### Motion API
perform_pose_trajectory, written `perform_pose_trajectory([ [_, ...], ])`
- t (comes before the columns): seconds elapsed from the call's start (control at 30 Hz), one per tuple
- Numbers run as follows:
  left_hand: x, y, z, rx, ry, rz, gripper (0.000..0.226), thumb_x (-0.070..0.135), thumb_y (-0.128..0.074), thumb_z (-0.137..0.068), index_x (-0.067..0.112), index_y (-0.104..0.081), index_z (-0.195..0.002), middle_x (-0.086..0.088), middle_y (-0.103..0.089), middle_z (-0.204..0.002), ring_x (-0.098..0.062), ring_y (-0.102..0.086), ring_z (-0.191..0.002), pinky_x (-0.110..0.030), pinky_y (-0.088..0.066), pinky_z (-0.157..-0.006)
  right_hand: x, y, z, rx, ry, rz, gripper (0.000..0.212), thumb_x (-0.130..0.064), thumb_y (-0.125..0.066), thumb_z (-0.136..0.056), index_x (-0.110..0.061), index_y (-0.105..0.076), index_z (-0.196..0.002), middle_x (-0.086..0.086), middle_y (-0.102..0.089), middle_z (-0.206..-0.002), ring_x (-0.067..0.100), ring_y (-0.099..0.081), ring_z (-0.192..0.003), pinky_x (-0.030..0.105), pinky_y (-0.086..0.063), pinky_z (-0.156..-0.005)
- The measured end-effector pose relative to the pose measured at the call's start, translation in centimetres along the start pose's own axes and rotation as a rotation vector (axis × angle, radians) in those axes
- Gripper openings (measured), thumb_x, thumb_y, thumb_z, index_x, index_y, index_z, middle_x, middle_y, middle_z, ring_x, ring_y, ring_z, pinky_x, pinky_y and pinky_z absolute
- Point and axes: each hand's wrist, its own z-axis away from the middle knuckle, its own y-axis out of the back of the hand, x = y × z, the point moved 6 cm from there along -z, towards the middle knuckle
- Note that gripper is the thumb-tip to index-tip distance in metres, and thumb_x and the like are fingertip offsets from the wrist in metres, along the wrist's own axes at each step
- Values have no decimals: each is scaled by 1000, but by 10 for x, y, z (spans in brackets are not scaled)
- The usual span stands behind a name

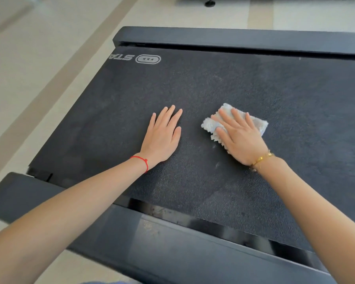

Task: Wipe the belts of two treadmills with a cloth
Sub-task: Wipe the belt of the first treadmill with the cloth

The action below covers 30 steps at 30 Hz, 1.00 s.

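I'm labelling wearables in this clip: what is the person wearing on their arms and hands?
Both forearms are bare, with no sleeves or gloves showing. The left wrist carries a thin red string bracelet with a small knot. The right wrist carries a slim gold chain bracelet. No rings or watch are visible.

Crumpled white cloth (211, 125) on black belt (213, 83)

The dark textured treadmill belt (223, 83) is framed by black side rails (234, 38). A fluffy white cloth (210, 125) is pressed flat on it under the right hand (241, 138), with the left hand (162, 136) laid flat just beside.
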Motion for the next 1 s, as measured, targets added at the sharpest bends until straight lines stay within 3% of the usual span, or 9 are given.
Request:
perform_pose_trajectory([
  [0.27, 0, -4, 0, 28, -23, 8, 53, 29, -27, -106, 19, -18, -158, -3, -14, -165, -21, -6, -153, -46, -6, -124, -79, -24, 100, -124, 349, -2, 54, -53, -15, -101, -38, -16, -152, -14, -4, -161, 17, 5, -150, 42, 6, -121],
  [0.33, 0, -3, 1, 38, -27, 21, 53, 28, -28, -106, 18, -19, -157, -3, -16, -165, -21, -8, -153, -46, -6, -124, -66, -21, 86, -80, 309, 17, 57, -55, -20, -100, -35, -15, -153, -13, -6, -161, 17, 3, -150, 42, 5, -122],
  [0.5, 0, -3, 2, 33, -25, 38, 53, 30, -28, -106, 18, -20, -157, -3, -15, -165, -21, -7, -153, -46, -5, -124, -15, -8, 27, 13, -53, 24, 58, -52, -24, -100, -32, -13, -154, -9, -5, -162, 21, 3, -150, 43, 6, -121],
  [0.57, 0, -3, 2, 33, -18, 39, 53, 31, -28, -106, 19, -20, -157, -3, -16, -165, -21, -7, -153, -46, -5, -124, -16, -8, 21, 25, -103, 22, 55, -49, -22, -102, -32, -15, -154, -7, -7, -163, 23, 1, -150, 44, 5, -120],
  [0.77, 0, -2, 2, 45, -23, 30, 53, 31, -28, -106, 18, -22, -157, -4, -18, -164, -22, -10, -152, -47, -7, -124, -80, -23, 86, -52, 131, 32, 54, -49, -11, -100, -37, -14, -153, -8, -6, -162, 21, 3, -150, 46, 4, -121],
  [0.87, -1, -3, 2, 48, -29, 30, 53, 31, -28, -105, 18, -22, -157, -4, -19, -164, -22, -9, -152, -47, -6, -124, -101, -29, 116, -78, 228, 12, 53, -52, -14, -101, -39, -16, -152, -13, -6, -162, 19, 3, -150, 43, 5, -121],
  [1.0, -3, -4, 2, 52, -32, 36, 53, 31, -28, -105, 18, -22, -157, -5, -18, -164, -23, -9, -153, -47, -6, -124, -73, -20, 90, -24, 124, 13, 56, -55, -21, -99, -38, -16, -152, -13, -7, -161, 18, 2, -150, 41, 6, -121],
])
